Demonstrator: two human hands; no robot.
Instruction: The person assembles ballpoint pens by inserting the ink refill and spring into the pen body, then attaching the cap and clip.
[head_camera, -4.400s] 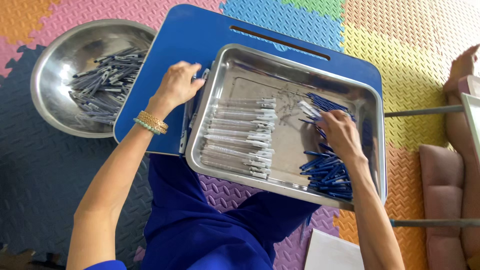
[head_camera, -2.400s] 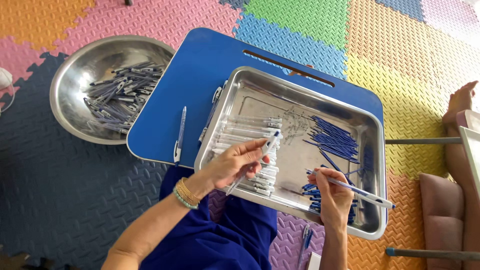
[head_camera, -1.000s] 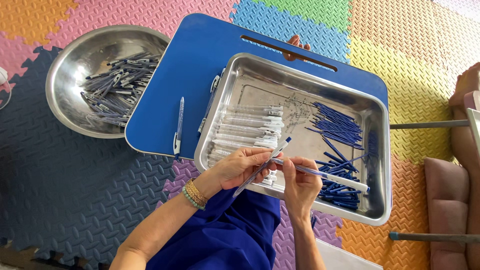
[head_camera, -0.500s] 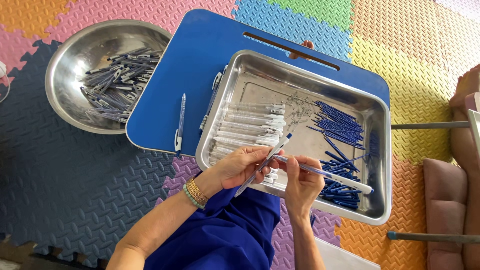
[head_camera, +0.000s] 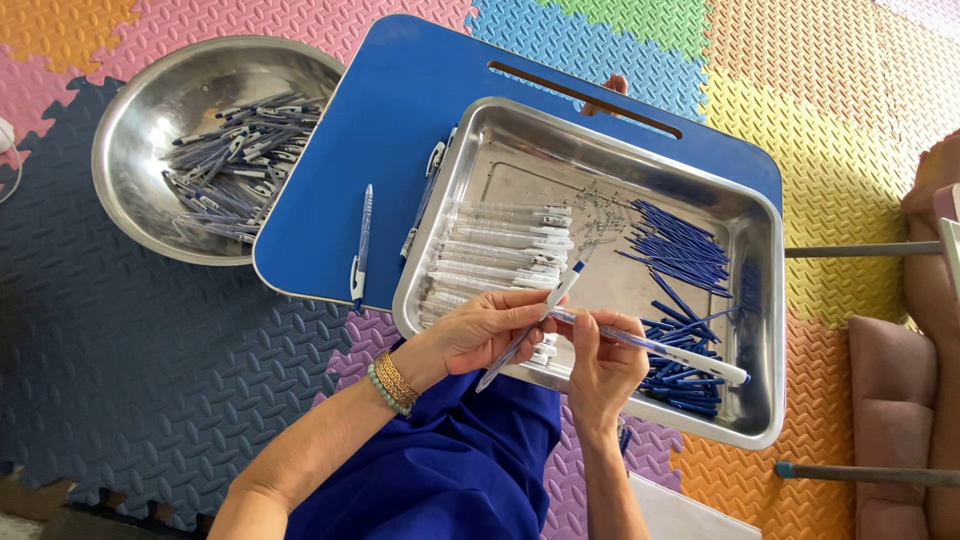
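1. The left hand (head_camera: 490, 330) pinches a clear pen barrel (head_camera: 535, 315) between thumb and fingers; the barrel slants up to the right, its blue tip toward the middle of the tray.
2. The right hand (head_camera: 600, 365) is closed on a second pen part (head_camera: 660, 348), a clear tube with a blue core and a white end, which points right and slightly down over the tray's near edge.
3. The two hands sit just beside each other, and the two parts meet or cross between them; whether they are joined I cannot tell.
4. Both hands hover over the near side of a steel tray (head_camera: 740, 215).
5. In the tray's left half lies a neat row of clear barrels (head_camera: 500, 255); in its right half, a loose heap of blue refills (head_camera: 680, 260).
6. The tray rests on a blue counter (head_camera: 400, 130) with a slot near its far edge.
7. One finished pen (head_camera: 360, 245) lies alone on the counter, left of the tray.
8. A round steel bowl (head_camera: 140, 140) stands on the foam floor mat (head_camera: 120, 360) to the left, touching the counter's edge, with a pile of pens (head_camera: 240, 150) inside.
9. A beaded bracelet (head_camera: 390, 380) circles the left wrist.
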